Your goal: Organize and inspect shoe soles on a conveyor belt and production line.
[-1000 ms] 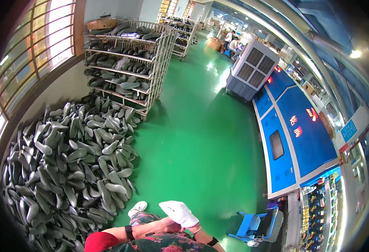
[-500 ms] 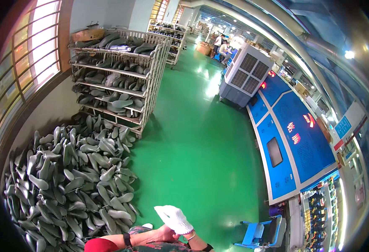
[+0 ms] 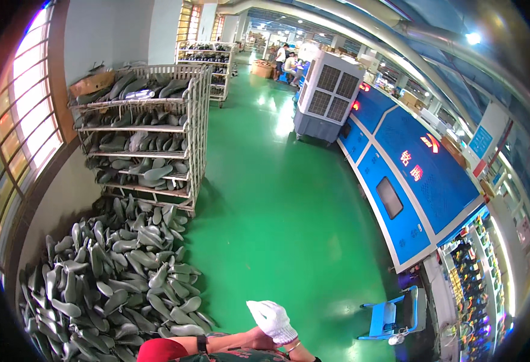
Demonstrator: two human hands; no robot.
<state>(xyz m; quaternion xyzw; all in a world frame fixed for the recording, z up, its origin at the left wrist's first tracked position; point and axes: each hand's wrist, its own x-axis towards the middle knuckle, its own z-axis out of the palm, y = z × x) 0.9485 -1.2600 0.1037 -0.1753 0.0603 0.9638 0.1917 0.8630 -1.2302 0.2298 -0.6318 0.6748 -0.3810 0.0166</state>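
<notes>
A white knitted glove (image 3: 271,318) covers my right hand (image 3: 277,326), its stretched fingers pointing up and to the left. A thin bracelet (image 3: 293,346) circles the wrist just below the cuff. From the left comes my bare left hand (image 3: 260,339), closed against the lower side of the glove near the cuff, with its fingertips partly hidden. A dark band (image 3: 201,344) sits on my left wrist, beside a red sleeve (image 3: 162,350). Nearest to my hands on the left lies a big heap of grey, foot-shaped pieces (image 3: 120,271) on the floor.
A metal rack (image 3: 195,139) with shelves of similar pieces stands behind the heap. Green floor (image 3: 265,229) runs ahead. To the right are a blue folding chair (image 3: 382,320), a long blue machine (image 3: 391,199) and a grey air cooler (image 3: 328,96). Several people (image 3: 286,63) are far off.
The view has shifted, so the rack and heap appear further left and lower. My two hands stay together at the glove, slightly further right and lower in view.
</notes>
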